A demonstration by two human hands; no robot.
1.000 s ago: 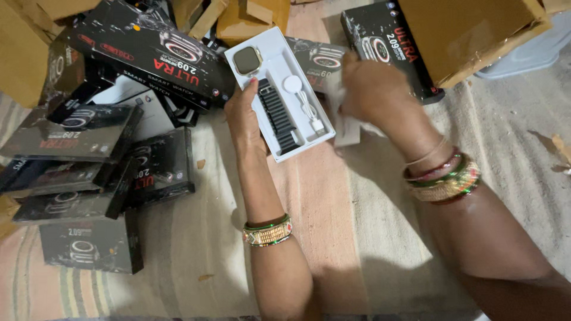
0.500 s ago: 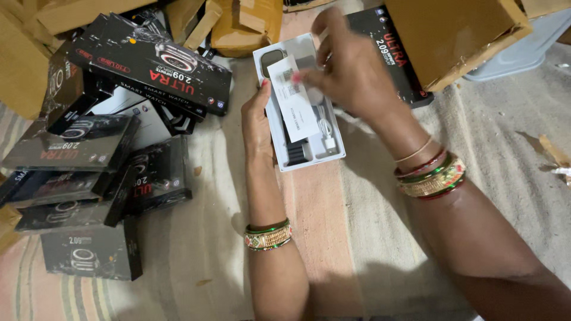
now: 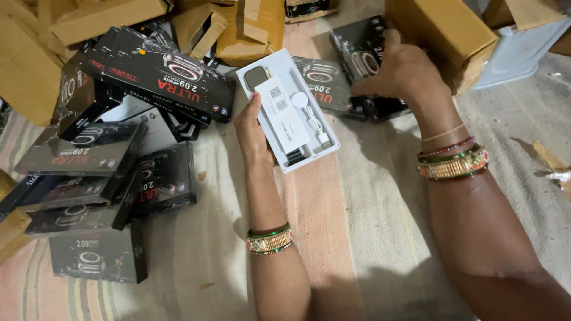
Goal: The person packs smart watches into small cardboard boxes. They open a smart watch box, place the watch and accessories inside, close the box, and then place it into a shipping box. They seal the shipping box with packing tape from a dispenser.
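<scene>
Tray, white plastic, centre frame: left hand clasps its 8 o'clock edge, thumb over rim. Right hand, fingers spread, rests on black box at 1 o'clock. Tray likely light, thin, flexible; loose contents; support long edges.

Count, head view: one open white tray holding one smartwatch, one white leaflet, one white charging cable. Black watch boxes: at least eight, pile overlaps, exact total unclear. Hands: two, left hand, right hand.
</scene>
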